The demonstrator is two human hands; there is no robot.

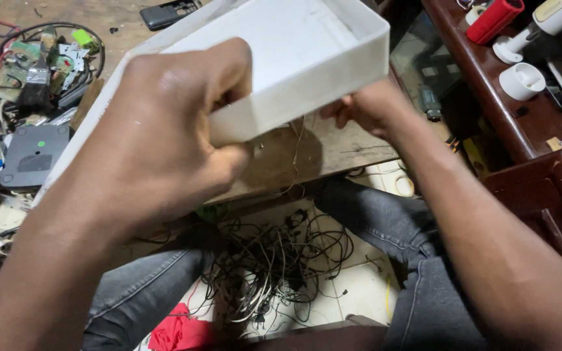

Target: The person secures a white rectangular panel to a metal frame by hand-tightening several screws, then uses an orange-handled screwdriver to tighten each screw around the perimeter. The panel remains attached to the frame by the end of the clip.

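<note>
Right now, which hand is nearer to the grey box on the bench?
Left. The left hand grips the white tray's near wall, just right of the grey box. The right hand is under the tray's far corner, farther away.

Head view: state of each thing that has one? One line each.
white tray: lifted off the bench, tilted, nothing visible inside
left hand: closed on the tray's near wall, thumb inside
right hand: under the tray's right end, fingers curled
grey box: flat on the bench, green dot on top
circuit board: bare, among wires
cable tangle: loose heap on the floor
red cylinder: lying on the dark shelf
</note>
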